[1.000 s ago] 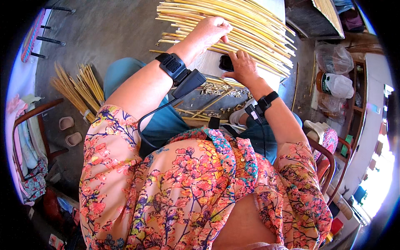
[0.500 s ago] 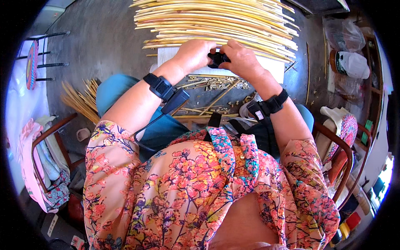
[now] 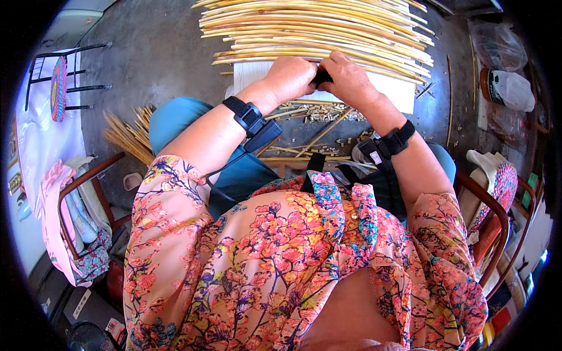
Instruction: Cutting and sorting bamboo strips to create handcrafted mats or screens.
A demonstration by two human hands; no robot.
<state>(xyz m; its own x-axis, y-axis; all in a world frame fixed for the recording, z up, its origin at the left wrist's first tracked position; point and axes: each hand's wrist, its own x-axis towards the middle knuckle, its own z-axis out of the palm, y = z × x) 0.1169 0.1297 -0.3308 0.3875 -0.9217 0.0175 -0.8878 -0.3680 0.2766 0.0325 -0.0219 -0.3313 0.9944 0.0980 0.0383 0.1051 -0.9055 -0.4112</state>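
Note:
My left hand (image 3: 293, 77) and my right hand (image 3: 349, 79) meet at the near edge of a row of long pale peeled sticks (image 3: 322, 36). Fingers of both are closed round a small black object (image 3: 321, 78), mostly hidden between them, so its kind does not show. The sticks lie side by side, running left to right, across a white board (image 3: 386, 90) under my hands. Whether the fingers also grip a stick cannot be made out.
Short cut stick pieces (image 3: 331, 113) litter the floor before my knees. A bundle of thin stalks (image 3: 132, 136) lies left of my left knee. A chair arm (image 3: 88, 175) stands at left, another (image 3: 486, 205) at right. Bags and a white-capped container (image 3: 512, 90) are at far right.
My hands have drawn closer together, and less of the black object shows between them. The whole scene has shifted slightly rightward in view.

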